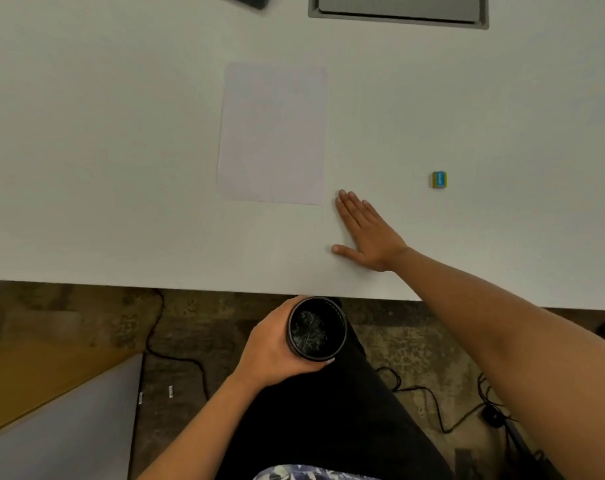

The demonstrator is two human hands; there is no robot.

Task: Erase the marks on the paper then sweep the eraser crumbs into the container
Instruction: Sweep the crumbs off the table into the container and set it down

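Note:
A white sheet of paper [272, 133] lies flat in the middle of the white table [121, 168]; I see no marks on it. My right hand [365, 232] rests flat on the table just right of the paper's near right corner, fingers straight and together, holding nothing. My left hand [271, 351] grips a round black container [316, 329] just below the table's front edge, its mouth facing up. Pale scratchy bits show inside it. A small eraser in a blue and yellow sleeve [439, 179] lies on the table to the right, apart from both hands.
A grey recessed hatch [398, 10] sits at the table's far edge, and a dark object [249, 0] lies at the far left of it. Below the table are black cables [176, 355] on a mottled floor and my dark-clothed lap [328, 410].

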